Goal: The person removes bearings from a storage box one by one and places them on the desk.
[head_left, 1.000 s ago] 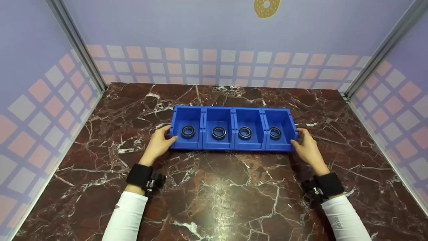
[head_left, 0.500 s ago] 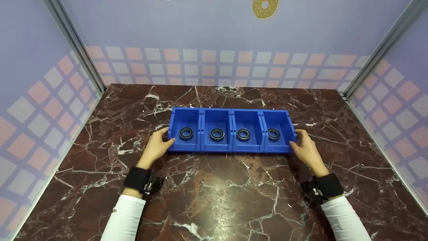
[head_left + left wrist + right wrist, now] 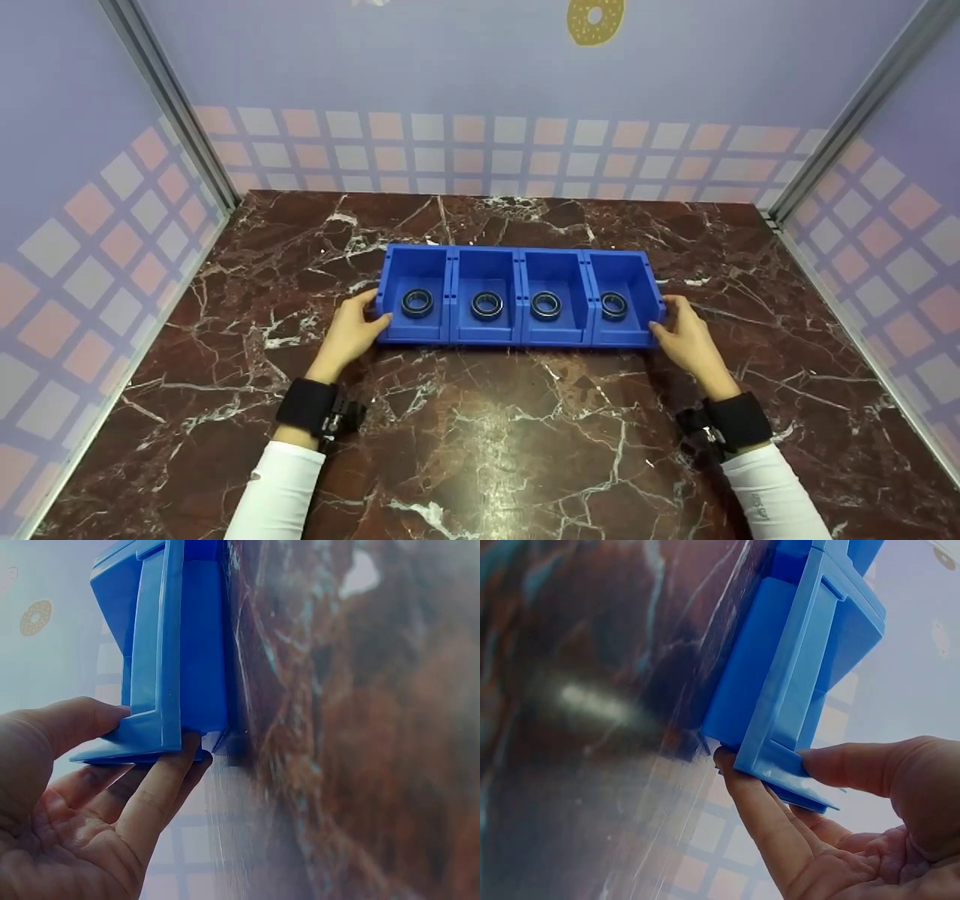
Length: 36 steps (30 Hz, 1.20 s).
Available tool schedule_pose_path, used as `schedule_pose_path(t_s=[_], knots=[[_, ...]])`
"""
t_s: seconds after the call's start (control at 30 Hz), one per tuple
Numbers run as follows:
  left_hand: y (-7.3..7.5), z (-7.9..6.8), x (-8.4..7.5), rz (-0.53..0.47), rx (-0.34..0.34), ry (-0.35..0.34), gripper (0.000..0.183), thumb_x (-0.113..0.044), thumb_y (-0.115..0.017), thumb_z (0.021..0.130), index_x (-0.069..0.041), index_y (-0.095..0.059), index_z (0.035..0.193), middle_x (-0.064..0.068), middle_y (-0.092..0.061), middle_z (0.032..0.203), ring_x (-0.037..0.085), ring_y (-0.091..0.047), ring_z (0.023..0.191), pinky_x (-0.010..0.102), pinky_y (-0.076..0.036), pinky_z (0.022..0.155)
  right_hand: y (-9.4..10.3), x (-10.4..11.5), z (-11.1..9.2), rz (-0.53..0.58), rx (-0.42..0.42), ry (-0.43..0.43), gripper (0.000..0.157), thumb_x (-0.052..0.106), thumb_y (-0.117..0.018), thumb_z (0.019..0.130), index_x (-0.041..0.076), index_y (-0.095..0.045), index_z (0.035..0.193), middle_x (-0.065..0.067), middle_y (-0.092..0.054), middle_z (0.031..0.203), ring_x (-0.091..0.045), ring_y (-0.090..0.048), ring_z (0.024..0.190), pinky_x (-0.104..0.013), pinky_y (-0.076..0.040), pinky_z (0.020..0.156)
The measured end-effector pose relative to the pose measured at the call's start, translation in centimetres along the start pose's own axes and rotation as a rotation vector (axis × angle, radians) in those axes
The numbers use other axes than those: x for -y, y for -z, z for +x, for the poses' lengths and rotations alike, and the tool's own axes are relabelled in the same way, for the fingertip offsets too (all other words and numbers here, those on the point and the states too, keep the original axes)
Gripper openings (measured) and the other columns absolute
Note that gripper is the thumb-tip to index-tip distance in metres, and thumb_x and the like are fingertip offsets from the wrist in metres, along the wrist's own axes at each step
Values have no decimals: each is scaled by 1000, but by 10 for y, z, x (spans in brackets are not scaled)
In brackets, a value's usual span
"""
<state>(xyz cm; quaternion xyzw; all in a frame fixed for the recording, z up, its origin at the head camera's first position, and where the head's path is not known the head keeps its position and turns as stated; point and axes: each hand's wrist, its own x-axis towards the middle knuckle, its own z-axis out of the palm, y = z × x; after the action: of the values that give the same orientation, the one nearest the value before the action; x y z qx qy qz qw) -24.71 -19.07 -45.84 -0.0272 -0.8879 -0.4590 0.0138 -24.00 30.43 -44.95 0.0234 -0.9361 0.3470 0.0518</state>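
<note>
A row of several joined blue storage bins (image 3: 484, 335) lies across the dark marbled table. Each compartment has one black-and-silver ring bearing in it, such as the leftmost bearing (image 3: 417, 303) and the rightmost bearing (image 3: 613, 306). My left hand (image 3: 349, 331) grips the left end of the row, thumb over the side wall's front and fingers beneath it in the left wrist view. At the opposite end my right hand (image 3: 688, 339) holds the right side wall the same way, its thumb (image 3: 847, 766) on the wall's face and fingers underneath.
The marbled table (image 3: 480, 450) is bounded by a tiled-pattern back wall (image 3: 510, 150) and two side walls. Metal corner posts (image 3: 169, 112) stand at the back corners. A black wrist strap with a camera (image 3: 307, 405) is on each forearm.
The blue bin row has shifted slightly toward me, and a touch to the left, with both hands keeping their grip on its ends. The bearings stay in their compartments.
</note>
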Motion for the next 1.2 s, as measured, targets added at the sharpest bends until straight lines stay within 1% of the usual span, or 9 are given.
schedule_pose_path(t_s=[0.33, 0.5, 0.57, 0.83, 1.07, 1.13, 1.2], knots=[[0, -2, 1, 10, -12, 9, 55, -5, -61, 96, 12, -47, 146, 34, -62, 137, 44, -61, 129, 53, -47, 112, 0, -1, 0, -6, 23, -18, 48, 3, -57, 97, -14, -42, 139, -41, -58, 133, -49, -61, 114, -59, -49, 98], [-1, -2, -1, 26, -15, 18, 55, -5, -60, 97, 12, -46, 147, 34, -60, 138, 45, -59, 131, 54, -48, 112, 3, -1, 1, -6, 43, -26, 51, 4, -59, 97, -15, -42, 141, -42, -54, 139, -53, -56, 127, -62, -46, 106], [-1, -3, -2, 29, -11, 23, 55, -5, -60, 97, 12, -45, 148, 35, -59, 139, 45, -59, 132, 55, -47, 112, 4, -1, 1, -10, 49, -26, 52, 5, -60, 97, -15, -42, 141, -42, -53, 139, -54, -54, 130, -63, -46, 107], [-2, -1, -3, 20, -13, 33, 55, -4, -59, 97, 13, -45, 148, 35, -58, 140, 46, -58, 132, 54, -47, 113, 12, 1, 0, -30, 54, -15, 55, 9, -65, 98, -14, -45, 143, -41, -55, 138, -54, -61, 124, -62, -51, 103], [-2, -2, -3, 5, -11, 39, 55, -4, -59, 97, 13, -45, 148, 35, -59, 140, 46, -58, 132, 54, -47, 113, 19, 4, -1, -42, 33, 9, 55, 11, -68, 96, -12, -50, 142, -38, -58, 137, -52, -62, 123, -62, -51, 103], [-2, -2, -3, 5, -11, 37, 55, -4, -59, 97, 13, -44, 148, 35, -58, 140, 46, -58, 132, 54, -47, 113, 21, 6, -1, -45, 26, 20, 53, 10, -68, 96, -11, -51, 142, -37, -59, 137, -52, -64, 120, -60, -54, 98], [-2, -2, -3, 5, -14, 35, 55, -4, -59, 97, 13, -44, 148, 35, -58, 140, 46, -58, 132, 54, -47, 113, 24, 9, -1, -52, 25, 31, 53, 10, -68, 96, -10, -51, 142, -37, -59, 137, -50, -68, 111, -52, -59, 87]])
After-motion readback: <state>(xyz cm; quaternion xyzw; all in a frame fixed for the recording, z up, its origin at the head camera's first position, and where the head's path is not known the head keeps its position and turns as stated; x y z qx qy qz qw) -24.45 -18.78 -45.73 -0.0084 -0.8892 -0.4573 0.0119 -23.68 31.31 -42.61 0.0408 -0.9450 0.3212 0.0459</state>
